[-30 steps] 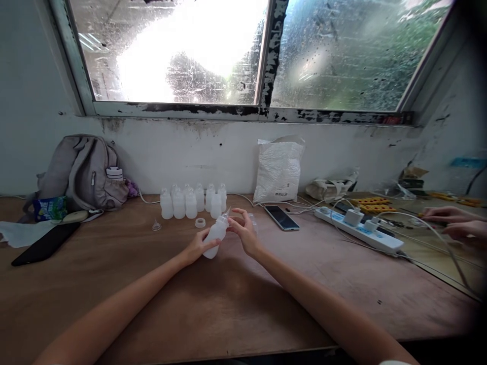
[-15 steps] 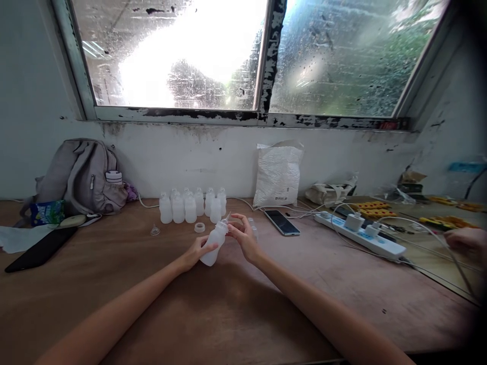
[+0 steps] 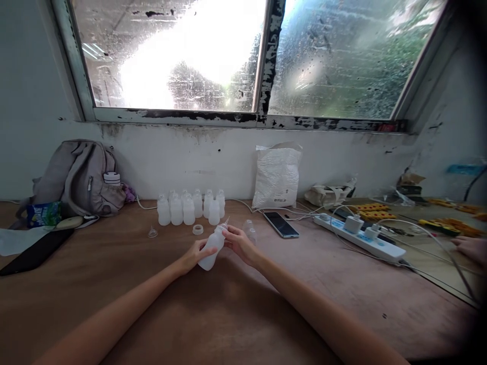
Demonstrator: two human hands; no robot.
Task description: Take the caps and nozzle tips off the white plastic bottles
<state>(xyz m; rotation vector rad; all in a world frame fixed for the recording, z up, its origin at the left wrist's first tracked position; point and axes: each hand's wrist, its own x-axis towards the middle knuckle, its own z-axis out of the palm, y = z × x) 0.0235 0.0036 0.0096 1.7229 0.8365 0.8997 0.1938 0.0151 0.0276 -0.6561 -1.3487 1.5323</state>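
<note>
My left hand (image 3: 193, 256) is wrapped around the body of a frosted white baby bottle (image 3: 210, 255), which is tilted with its top up and to the right. At the bottle's neck, the thumb and fingers of my right hand (image 3: 236, 238) close around the collar, just below a clear pointed teat (image 3: 225, 223). A loose clear teat (image 3: 152, 232) lies to the left on the table, and a white screw ring (image 3: 198, 229) lies just beyond the held bottle. Behind my right hand sits a clear plastic cap (image 3: 249, 230), partly covered.
Several matching bottles (image 3: 175, 210) stand in rows near the wall. A phone (image 3: 281, 224), a white pouch (image 3: 277, 177) and a power strip (image 3: 359, 237) with cables are right. A backpack (image 3: 81, 177) and black tablet (image 3: 36, 252) are left. Another person's hand (image 3: 471, 247) shows far right.
My right fingers have moved down from the teat and curled around the bottle's collar. The bottle has shifted slightly down and left. The other person's hand has moved a little right.
</note>
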